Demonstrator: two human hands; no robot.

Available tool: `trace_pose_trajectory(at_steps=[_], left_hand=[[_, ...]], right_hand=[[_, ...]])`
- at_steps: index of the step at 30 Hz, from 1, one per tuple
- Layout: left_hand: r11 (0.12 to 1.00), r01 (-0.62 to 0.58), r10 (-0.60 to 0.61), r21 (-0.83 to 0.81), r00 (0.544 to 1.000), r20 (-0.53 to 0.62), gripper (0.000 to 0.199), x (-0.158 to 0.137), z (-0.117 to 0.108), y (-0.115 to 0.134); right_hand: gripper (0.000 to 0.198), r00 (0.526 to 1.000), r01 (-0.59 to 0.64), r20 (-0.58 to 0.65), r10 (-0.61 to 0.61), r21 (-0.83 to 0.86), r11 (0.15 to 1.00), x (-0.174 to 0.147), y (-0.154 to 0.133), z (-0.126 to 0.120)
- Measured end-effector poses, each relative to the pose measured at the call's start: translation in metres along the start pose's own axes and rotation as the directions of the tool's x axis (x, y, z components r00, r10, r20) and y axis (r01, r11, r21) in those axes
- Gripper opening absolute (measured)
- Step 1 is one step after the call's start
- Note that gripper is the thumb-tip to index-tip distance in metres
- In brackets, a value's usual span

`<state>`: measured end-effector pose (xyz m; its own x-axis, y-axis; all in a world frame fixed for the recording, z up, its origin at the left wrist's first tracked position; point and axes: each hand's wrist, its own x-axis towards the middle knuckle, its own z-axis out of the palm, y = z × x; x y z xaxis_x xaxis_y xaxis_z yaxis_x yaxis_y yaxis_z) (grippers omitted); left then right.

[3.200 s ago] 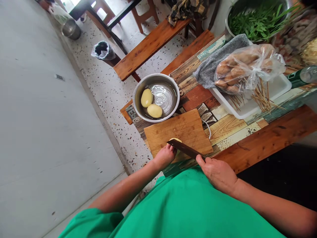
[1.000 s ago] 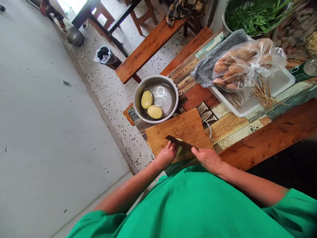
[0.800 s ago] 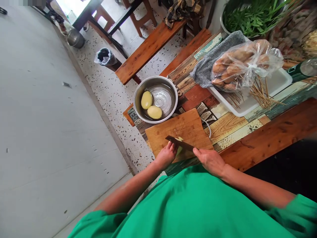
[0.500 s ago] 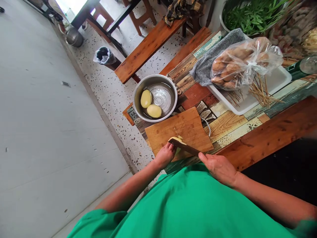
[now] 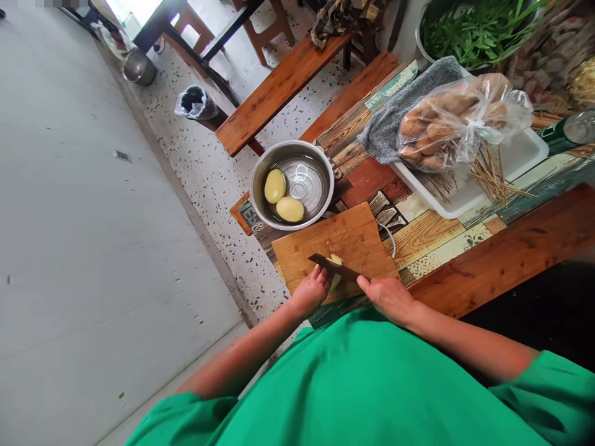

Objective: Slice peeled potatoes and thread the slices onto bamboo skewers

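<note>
My right hand [image 5: 388, 297] is closed round the handle of a dark-bladed kitchen knife [image 5: 344, 270]. The blade points left across a wooden cutting board [image 5: 360, 232], over a peeled potato [image 5: 335, 282]. My left hand [image 5: 312, 290], fingers bent, grips that potato at the near side of the blade; hand and knife hide much of it. Just beyond the blade, pale potato slices [image 5: 336, 259] show on the board. Two whole peeled potatoes [image 5: 289, 209] sit in water in a round metal pot [image 5: 329, 192] behind the board.
To the right, a white tray [image 5: 534, 148] holds wooden skewers [image 5: 495, 176] and a tied plastic bag of brown potatoes [image 5: 427, 133]. A grey cloth [image 5: 379, 127] lies at its edge. A bowl of greens [image 5: 474, 34] and a green bottle [image 5: 553, 136] are farther right. Wooden benches [image 5: 279, 93] flank the table.
My right hand and the knife have moved left, and the blade's tip now reaches past my left fingertips. My left hand stays nearly in place.
</note>
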<state>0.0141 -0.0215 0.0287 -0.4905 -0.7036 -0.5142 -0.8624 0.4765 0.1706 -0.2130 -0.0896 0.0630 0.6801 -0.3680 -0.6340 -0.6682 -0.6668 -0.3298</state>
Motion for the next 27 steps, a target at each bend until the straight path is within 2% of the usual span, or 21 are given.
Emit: trace_pose_trajectory(at_steps=[4, 8, 13, 17, 21, 27], left_hand=[[1.000, 0.002, -0.002, 0.023, 1.000, -0.021, 0.043, -0.001, -0.003, 0.001], [0.997, 0.056, -0.056, -0.051, 0.998, -0.008, 0.036, -0.001, 0.000, 0.003], [0.986, 0.102, -0.097, -0.132, 0.994, 0.046, 0.033, -0.004, 0.006, 0.004], [0.984, 0.114, -0.106, -0.135, 0.992, 0.064, 0.031, -0.004, 0.005, 0.005], [0.985, 0.117, -0.114, -0.125, 0.993, 0.030, 0.033, -0.003, 0.004, 0.005], [0.994, 0.065, -0.065, -0.092, 0.998, 0.001, 0.038, -0.002, 0.007, 0.003]], right_hand=[[0.035, 1.000, -0.006, 0.005, 0.006, -0.004, 1.000, 0.007, -0.001, 0.000], [0.041, 1.000, 0.008, -0.021, -0.008, -0.004, 1.000, -0.021, -0.004, -0.007], [0.044, 1.000, 0.014, 0.026, -0.014, -0.020, 1.000, -0.047, -0.005, -0.013], [0.044, 0.999, 0.009, 0.054, -0.007, -0.041, 0.999, -0.046, -0.004, -0.015], [0.044, 0.997, 0.021, 0.077, -0.019, -0.023, 1.000, -0.042, -0.003, -0.021], [0.038, 0.996, 0.021, 0.085, -0.020, -0.014, 1.000, -0.031, -0.004, -0.021]])
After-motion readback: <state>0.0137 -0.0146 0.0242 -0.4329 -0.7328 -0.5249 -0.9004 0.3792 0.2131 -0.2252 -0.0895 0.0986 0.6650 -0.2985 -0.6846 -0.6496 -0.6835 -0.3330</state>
